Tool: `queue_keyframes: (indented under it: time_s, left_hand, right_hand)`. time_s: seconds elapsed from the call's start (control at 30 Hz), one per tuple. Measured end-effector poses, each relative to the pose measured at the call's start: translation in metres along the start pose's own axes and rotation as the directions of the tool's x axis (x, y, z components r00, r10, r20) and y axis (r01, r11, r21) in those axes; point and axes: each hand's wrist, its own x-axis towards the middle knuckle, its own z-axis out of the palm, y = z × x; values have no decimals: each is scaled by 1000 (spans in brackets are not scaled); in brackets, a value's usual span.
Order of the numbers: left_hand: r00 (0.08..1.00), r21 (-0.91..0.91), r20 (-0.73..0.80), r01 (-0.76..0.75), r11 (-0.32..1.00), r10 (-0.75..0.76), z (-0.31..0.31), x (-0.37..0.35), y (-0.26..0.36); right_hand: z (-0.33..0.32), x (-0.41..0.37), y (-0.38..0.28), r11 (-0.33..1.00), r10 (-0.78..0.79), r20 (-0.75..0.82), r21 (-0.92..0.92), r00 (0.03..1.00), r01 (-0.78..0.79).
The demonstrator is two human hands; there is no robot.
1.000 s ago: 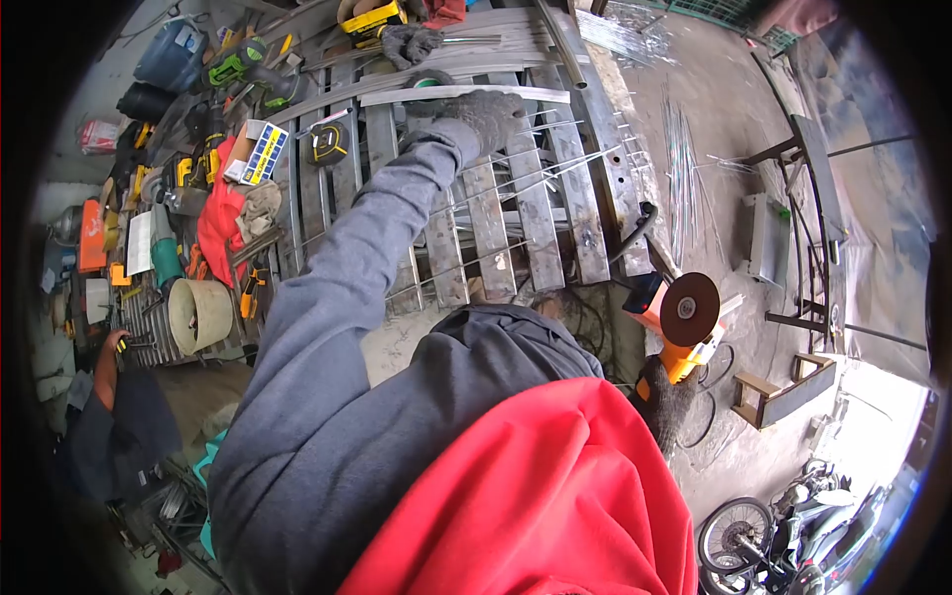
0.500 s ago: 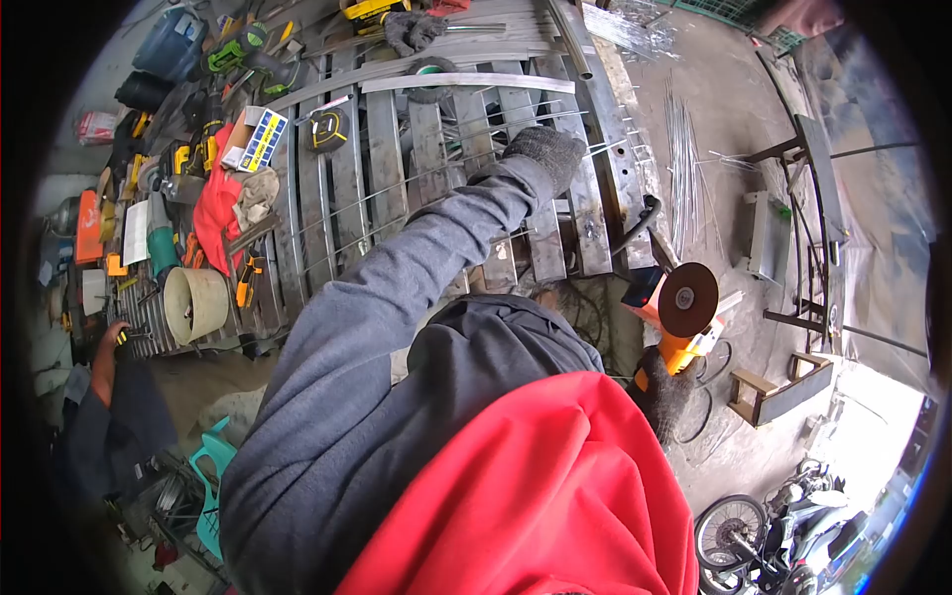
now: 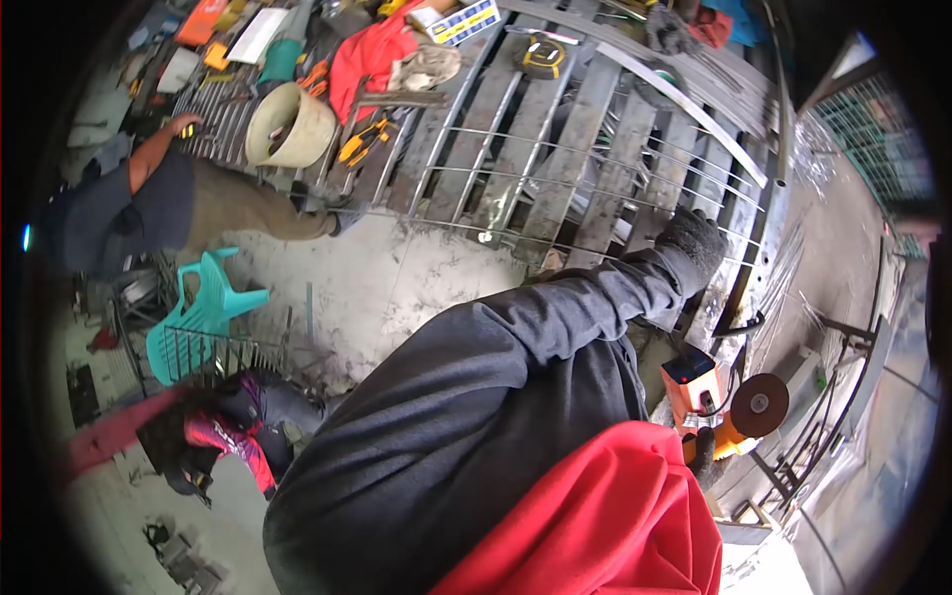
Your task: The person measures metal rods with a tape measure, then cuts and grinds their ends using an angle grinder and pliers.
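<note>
My left hand (image 3: 694,243), in a dark grey knit glove, is closed around thin metal rods (image 3: 555,181) at the right part of the slatted metal table (image 3: 513,149). Its fingertips are partly hidden. The rods run across the slats, and their ends stick out past the glove. Lower right, my right hand (image 3: 704,454), also gloved, grips an orange angle grinder (image 3: 732,436) whose brown disc (image 3: 759,405) faces up, away from the rods. A flat metal strip (image 3: 684,104) and a yellow-black tape measure (image 3: 540,57) lie on the slats.
On the table's left stand a cream bucket (image 3: 290,127), orange-handled pliers (image 3: 363,142) and a red cloth (image 3: 369,59). One person (image 3: 159,208) is at the far left, another (image 3: 238,431) crouches lower left. A teal chair (image 3: 203,307) stands between them.
The view has swung left, showing more floor and the crouching person. My left hand still grips the rods, now lower and farther right in view. The grinder's disc has tilted and shifted right.
</note>
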Motion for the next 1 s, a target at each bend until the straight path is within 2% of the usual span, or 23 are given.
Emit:
queue_keyframes:
  time_s: [0.07, 0.13, 0.17, 0.2, 0.27, 0.3, 0.37, 0.4, 0.43, 0.47, 0.5, 0.53, 0.57, 0.6, 0.67, 0.77, 0.87, 0.9, 0.93, 1.0]
  left_hand:
    - [999, 4, -45, 11, 1000, -10, 9, -4, -2]
    - [990, 19, -49, 131, 991, -130, -1, -12, -4]
    - [998, -41, -59, -3, 999, 1, -8, -16, -16]
    - [998, -36, -56, 10, 999, -12, -9, -20, -23]
    - [989, -184, -104, -118, 976, 100, -11, -27, -35]
    - [990, -182, -101, -113, 977, 96, -13, -31, -42]
    - [993, -261, -41, -121, 958, 114, -23, -48, -62]
    - [977, -279, 207, 114, 953, -56, -47, -58, -70]
    - [977, -247, -23, -209, 946, 210, -49, -77, -99]
    - [977, -260, 143, -116, 959, 157, -62, -88, -114]
    - [995, -329, -63, -89, 940, 72, -77, -119, -125]
    - [987, -227, 88, -110, 968, 133, -83, -125, -143]
    - [981, -372, 196, 66, 926, 9, -94, -143, -156]
    - [994, -344, 103, 61, 937, -27, -83, -163, -172]
    - [995, -198, 35, 99, 975, -93, -73, -190, -193]
    - [990, -223, 45, 144, 964, -137, -83, -209, -199]
    - [995, -138, -4, 96, 986, -98, -60, -214, -209]
    - [997, -14, -3, -83, 996, 83, -56, -213, -214]
    - [995, -23, -8, -95, 995, 95, -55, -208, -207]
    - [995, -137, -39, 83, 987, -89, -58, -200, -189]
  right_hand:
    - [1, 2, 0, 1000, 3, 3, -14, 1000, -3]
    - [2, 5, -1, 1000, 2, 13, -21, 1000, -2]
    - [1, 7, -2, 1000, 4, 15, -27, 1000, -4]
    - [1, 8, -2, 1000, 3, 16, -27, 1000, -3]
    - [1, 8, -2, 999, 5, 25, -34, 1000, -4]
    - [-1, 9, -1, 999, 7, 19, -35, 1000, -6]
    - [-8, 13, -2, 999, 9, 5, -39, 1000, -9]
    - [-13, 13, -3, 999, 5, -3, -39, 1000, -5]
    - [-16, 13, -4, 999, 2, -9, -42, 1000, -3]
    - [-20, 12, -6, 999, -1, -23, -38, 1000, 0]
    - [-22, 9, -6, 999, -4, -36, -34, 999, 3]
    - [-25, 9, -7, 999, -2, -49, -32, 999, 1]
    - [-27, 8, -7, 1000, -1, -60, -29, 998, -1]
    - [-25, 9, -7, 1000, 11, -62, -17, 998, -12]
    - [-31, 7, -7, 1000, 19, -69, -21, 997, -20]
    - [-34, 3, -6, 1000, 26, -75, -16, 997, -27]
    - [-38, 3, -4, 999, 31, -71, -15, 997, -32]
    - [-40, 2, -4, 999, 33, -74, -18, 997, -34]
    - [-42, 1, -5, 999, 31, -79, -17, 996, -33]
    - [-44, 0, -4, 999, 30, -82, -15, 996, -31]
